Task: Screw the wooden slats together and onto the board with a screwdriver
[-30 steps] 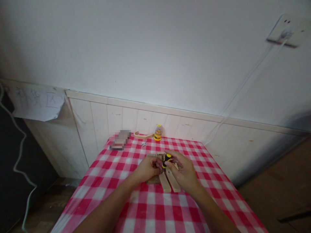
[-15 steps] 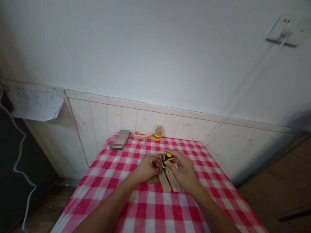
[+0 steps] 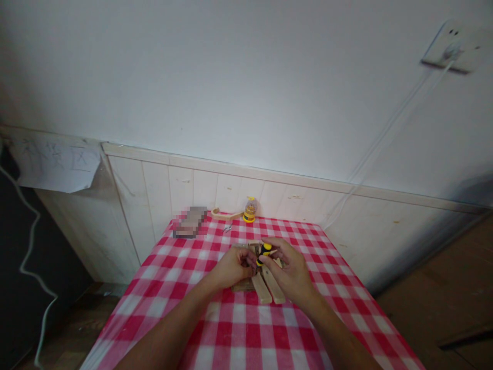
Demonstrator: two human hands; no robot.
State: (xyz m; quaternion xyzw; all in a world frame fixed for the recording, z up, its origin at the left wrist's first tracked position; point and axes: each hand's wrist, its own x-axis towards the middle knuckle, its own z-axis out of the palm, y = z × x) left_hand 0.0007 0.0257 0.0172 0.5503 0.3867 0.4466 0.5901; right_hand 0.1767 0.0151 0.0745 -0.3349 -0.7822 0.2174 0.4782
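Note:
My right hand (image 3: 289,271) is curled round a small screwdriver with a yellow and black handle (image 3: 264,251), held upright over a wooden slat assembly (image 3: 265,287) on the red and white checked tablecloth (image 3: 239,329). My left hand (image 3: 232,267) rests closed on the left part of the wood, fingertips pinched close to the screwdriver tip. What those fingertips hold is too small to make out. Two pale slats stick out toward me from under both hands.
At the table's far edge stand a small yellow-capped container (image 3: 250,209), a curved wooden piece (image 3: 225,215) and a blurred grey object (image 3: 190,223). A tiny metal item (image 3: 227,228) lies near them. A white panelled wall stands behind; a cable hangs at the left.
Both hands stay in place over the wood; only the view shifts slightly.

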